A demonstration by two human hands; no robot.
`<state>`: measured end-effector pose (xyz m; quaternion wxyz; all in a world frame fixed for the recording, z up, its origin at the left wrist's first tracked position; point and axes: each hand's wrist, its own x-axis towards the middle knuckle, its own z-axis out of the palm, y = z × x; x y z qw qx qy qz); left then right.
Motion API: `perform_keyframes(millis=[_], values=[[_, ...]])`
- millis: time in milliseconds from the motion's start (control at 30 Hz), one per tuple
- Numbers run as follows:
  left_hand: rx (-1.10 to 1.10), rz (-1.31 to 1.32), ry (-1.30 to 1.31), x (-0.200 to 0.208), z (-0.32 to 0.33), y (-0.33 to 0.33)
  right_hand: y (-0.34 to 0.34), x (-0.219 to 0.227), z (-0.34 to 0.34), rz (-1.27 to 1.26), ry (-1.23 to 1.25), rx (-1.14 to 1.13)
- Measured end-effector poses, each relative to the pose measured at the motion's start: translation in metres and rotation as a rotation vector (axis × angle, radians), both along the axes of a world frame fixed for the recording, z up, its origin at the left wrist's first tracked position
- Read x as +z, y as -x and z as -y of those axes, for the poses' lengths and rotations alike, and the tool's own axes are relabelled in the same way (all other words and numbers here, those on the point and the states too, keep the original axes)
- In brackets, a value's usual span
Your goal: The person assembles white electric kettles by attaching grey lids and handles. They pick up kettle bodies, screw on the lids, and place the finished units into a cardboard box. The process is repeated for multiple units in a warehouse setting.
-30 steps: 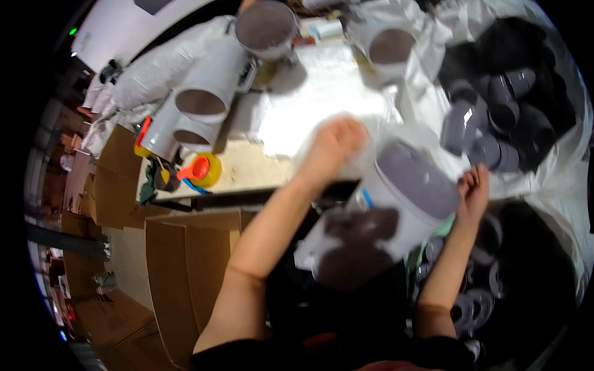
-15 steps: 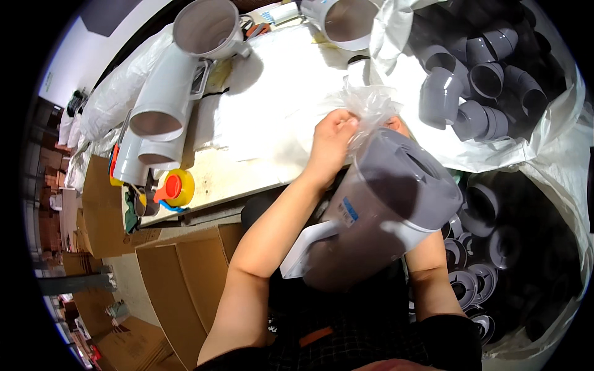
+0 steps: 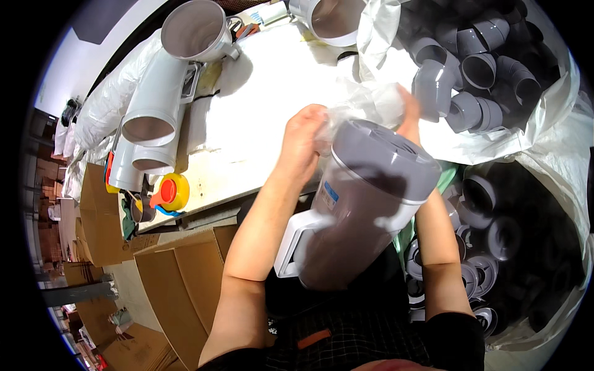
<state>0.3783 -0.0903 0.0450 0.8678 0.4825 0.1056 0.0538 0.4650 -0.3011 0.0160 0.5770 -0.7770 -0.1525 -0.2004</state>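
A clear plastic bag (image 3: 366, 104) stretches between my two hands, over the far end of a large grey pipe-like fitting. My left hand (image 3: 303, 137) is closed on the bag's left side. At its right side my right hand (image 3: 409, 116), a little blurred, grips the edge, its fingers partly behind the film. The grey fitting (image 3: 356, 229) lies tilted across my lap between my forearms. It has a domed, slotted grey cap (image 3: 387, 154), a small blue-and-white label (image 3: 329, 194) and a pale side handle (image 3: 296, 244). Neither hand touches the fitting visibly.
More grey fittings with handles (image 3: 148, 93) lie on the white-covered table (image 3: 260, 111) at left, near a yellow bottle with a red cap (image 3: 173, 191). Sacks of grey pipe elbows (image 3: 433, 83) and ringed grey parts (image 3: 482, 272) stand at right. An open cardboard box (image 3: 179, 290) is at left below.
My hands have moved apart, left hand leftward and right hand rightward, spreading the bunched bag wider. The grey fitting has shifted slightly left in the view.
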Motion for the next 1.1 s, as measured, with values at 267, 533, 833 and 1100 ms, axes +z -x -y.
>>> perform_keyframes(millis=[267,533,833,1100], values=[[-0.283,0.217,0.054,0.013,-0.036,0.020,-0.047,-0.014,0.062,-0.287,-0.788,-0.211],[-0.024,0.279,-0.939,0.063,-0.031,0.057,0.082,0.014,0.054,0.234,-0.404,-0.357],[-0.446,0.276,-1.524,-0.040,-0.039,0.392,0.283,-0.073,0.023,-0.426,0.174,0.777],[0.036,-0.068,-1.562,-0.052,0.032,0.437,0.265,-0.036,-0.168,-0.917,0.285,1.279]])
